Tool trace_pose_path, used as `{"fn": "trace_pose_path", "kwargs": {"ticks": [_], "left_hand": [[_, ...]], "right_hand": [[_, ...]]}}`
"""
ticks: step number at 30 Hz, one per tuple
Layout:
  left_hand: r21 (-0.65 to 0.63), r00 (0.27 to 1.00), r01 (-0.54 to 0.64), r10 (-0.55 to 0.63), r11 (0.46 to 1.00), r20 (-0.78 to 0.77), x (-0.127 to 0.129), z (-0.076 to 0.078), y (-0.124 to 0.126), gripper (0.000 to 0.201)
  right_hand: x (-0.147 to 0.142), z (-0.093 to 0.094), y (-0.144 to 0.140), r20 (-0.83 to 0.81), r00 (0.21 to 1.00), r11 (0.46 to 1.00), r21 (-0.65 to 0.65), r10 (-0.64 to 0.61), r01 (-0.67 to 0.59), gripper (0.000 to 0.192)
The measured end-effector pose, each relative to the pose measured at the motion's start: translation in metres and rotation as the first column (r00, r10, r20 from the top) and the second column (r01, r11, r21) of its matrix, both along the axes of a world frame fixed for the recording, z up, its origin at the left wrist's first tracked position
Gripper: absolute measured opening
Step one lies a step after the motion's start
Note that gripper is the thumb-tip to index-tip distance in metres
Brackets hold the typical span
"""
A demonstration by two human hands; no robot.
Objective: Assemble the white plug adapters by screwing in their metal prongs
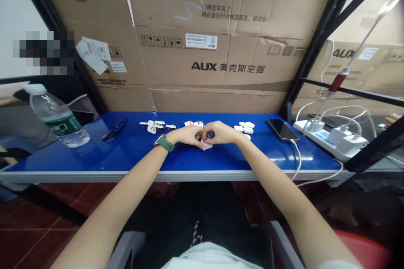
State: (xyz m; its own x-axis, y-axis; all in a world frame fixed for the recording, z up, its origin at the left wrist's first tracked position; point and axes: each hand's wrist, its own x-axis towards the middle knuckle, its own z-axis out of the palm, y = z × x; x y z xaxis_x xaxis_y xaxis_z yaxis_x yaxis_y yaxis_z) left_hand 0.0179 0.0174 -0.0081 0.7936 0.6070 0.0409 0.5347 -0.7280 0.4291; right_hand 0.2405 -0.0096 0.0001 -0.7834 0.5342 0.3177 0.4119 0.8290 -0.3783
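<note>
The left hand [191, 135] and right hand [222, 133] meet above the front half of the blue worktop [132, 151], fingers of both closed on a small white plug part [206, 145]; the curled fingers partly hide it. Just behind the hands lie more white plug parts [198, 123], some with metal pins upward. A cluster of pinned plug pieces [153, 126] sits to the left, smooth white covers [248, 129] to the right, near a smartphone [282, 130].
</note>
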Motion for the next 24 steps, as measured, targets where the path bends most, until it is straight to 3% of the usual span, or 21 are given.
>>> {"fn": "trace_pose_path", "kwargs": {"ticks": [12, 24], "left_hand": [[-0.024, 1.000, 0.007, -0.007, 1.000, 0.003, 0.0020, 0.0005, -0.0008, 0.055], [-0.053, 1.000, -0.010, 0.010, 0.999, 0.003, 0.0065, 0.0008, -0.0053, 0.051]], "right_hand": [[-0.0007, 0.0016, -0.0025, 0.048, 0.997, 0.994, 0.088, 0.056, -0.060, 0.008], [-0.0050, -0.0036, -0.0025, 0.111, 0.994, 0.999, 0.032, 0.024, -0.027, 0.016]]}}
